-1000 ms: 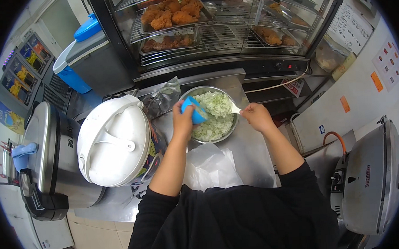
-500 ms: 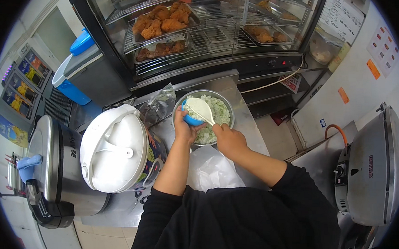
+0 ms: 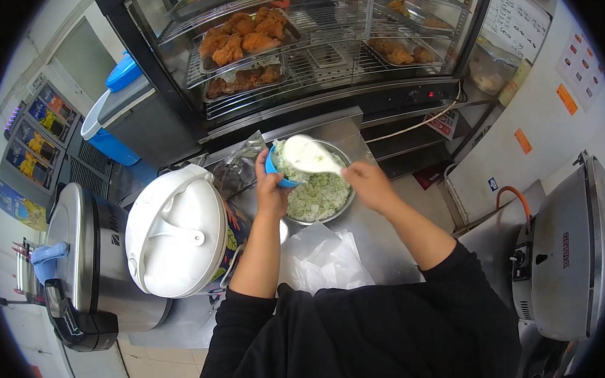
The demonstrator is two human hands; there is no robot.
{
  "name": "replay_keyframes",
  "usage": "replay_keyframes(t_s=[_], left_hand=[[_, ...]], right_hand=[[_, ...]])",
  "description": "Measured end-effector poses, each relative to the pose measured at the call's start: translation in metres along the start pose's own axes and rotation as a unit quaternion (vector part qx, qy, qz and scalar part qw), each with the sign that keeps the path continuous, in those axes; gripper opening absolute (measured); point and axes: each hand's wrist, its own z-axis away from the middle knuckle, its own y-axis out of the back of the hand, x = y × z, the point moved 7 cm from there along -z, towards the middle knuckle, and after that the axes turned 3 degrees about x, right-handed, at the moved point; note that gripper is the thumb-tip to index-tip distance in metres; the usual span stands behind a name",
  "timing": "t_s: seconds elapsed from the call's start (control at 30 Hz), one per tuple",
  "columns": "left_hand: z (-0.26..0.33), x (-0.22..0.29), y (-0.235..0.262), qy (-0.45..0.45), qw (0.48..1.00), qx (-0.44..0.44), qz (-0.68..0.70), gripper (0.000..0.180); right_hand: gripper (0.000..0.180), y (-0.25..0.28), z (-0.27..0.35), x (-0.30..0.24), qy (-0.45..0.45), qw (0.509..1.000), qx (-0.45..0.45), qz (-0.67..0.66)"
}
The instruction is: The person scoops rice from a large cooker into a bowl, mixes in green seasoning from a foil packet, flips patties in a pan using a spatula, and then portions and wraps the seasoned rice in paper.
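Note:
In my left hand (image 3: pixel 270 191) is a small blue bowl (image 3: pixel 272 166), tilted and filled with pale green rice (image 3: pixel 286 168). My right hand (image 3: pixel 370 183) grips the handle of a white rice paddle (image 3: pixel 309 154). Its broad head lies over the rice in the blue bowl. Both are held above a large metal bowl (image 3: pixel 349 201) holding more green-flecked rice (image 3: pixel 319 198). The paddle hides part of the blue bowl's opening.
White plastic bags (image 3: pixel 327 259) lie just in front of the metal bowl on the steel counter (image 3: pixel 391 246). To the left stand a white-lidded container (image 3: pixel 175 230) and a big steel rice cooker (image 3: pixel 105 268). A glass display cabinet (image 3: pixel 278 111) with fried chicken (image 3: pixel 243 38) stands behind.
My left hand has moved slightly left with the blue bowl. My right hand has shifted right and up, turning the paddle flatter across the bowl. More rice shows in the metal bowl.

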Motion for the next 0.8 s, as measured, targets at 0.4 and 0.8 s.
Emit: replay_keyframes(t_s=[0.4, 0.8], left_hand=[[0.004, 0.001, 0.007, -0.101, 0.994, 0.013, -0.05, 0.066], [0.014, 0.002, -0.001, -0.076, 0.995, 0.009, 0.07, 0.065]], right_hand=[[0.047, -0.054, 0.024, -0.011, -0.051, 0.979, -0.126, 0.153], [0.049, -0.03, 0.01, 0.018, -0.065, 0.992, -0.069, 0.087]])
